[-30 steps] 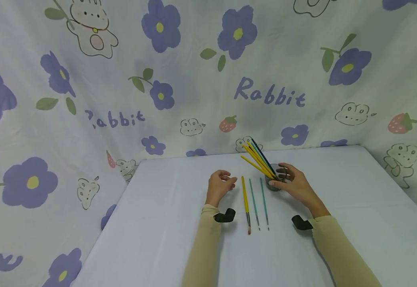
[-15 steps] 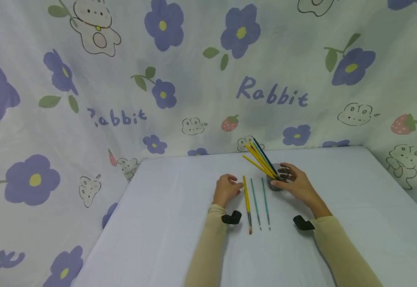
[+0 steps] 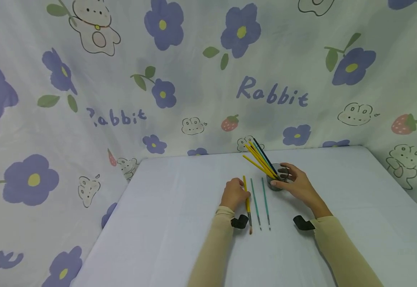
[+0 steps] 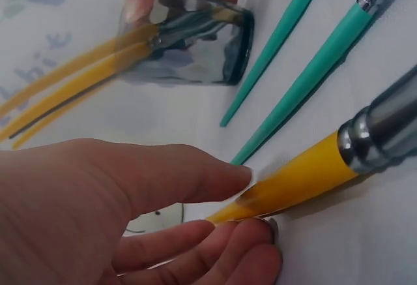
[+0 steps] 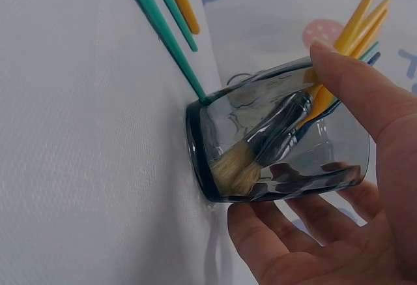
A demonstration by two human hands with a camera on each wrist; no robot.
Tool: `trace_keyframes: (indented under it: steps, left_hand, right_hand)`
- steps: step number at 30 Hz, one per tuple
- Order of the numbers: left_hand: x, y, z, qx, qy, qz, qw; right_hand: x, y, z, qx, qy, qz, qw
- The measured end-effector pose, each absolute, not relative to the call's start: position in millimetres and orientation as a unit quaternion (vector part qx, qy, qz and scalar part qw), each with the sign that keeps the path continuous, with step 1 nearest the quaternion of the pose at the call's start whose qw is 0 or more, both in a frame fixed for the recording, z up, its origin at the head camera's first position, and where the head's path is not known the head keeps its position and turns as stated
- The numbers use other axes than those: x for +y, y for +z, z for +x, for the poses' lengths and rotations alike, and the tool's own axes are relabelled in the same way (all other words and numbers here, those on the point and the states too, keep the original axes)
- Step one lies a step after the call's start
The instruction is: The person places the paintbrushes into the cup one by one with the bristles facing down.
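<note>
Cup [image 5: 241,119] looks like tinted glass, smooth, super shiny. Yellow brush [image 4: 300,167]: slick glossy paint, polished metal collar [image 4: 381,132]. Green brushes [image 4: 309,79] less shiny. Bristles [image 5: 231,167] coarse, dull. Tablecloth [image 5: 85,135] matt, fine weave. Backdrop [image 3: 197,75]: soft printed cloth.

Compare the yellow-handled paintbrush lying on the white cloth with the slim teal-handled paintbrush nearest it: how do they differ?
Colour: the yellow-handled paintbrush is yellow; the slim teal-handled paintbrush is blue-green.
Thickness: the yellow one is thicker than the teal one.
Contact: the left hand has thumb and fingers around the yellow one; the teal one lies outside its grip.
Shared: both point bristles toward the person.
</note>
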State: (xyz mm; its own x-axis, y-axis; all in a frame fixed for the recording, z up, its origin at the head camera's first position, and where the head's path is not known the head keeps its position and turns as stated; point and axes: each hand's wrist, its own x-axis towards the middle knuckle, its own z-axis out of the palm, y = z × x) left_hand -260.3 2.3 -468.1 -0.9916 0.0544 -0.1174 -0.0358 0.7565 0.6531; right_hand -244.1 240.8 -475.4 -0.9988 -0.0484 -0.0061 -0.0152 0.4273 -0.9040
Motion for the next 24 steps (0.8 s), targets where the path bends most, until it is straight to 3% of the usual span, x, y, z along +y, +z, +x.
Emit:
trace_keyframes:
  steps: [14,24]
  left_hand:
    - [-4,-459,-254,0.976,0.215,0.020,0.037]
    - [-41,-455,-266,0.935,0.349,-0.010,0.064]
  right_hand:
    - [242,-477,-244,0.842,-0.539,-0.025,0.010]
    - [244,-481,-247,0.841,-0.540,-0.026,0.009]
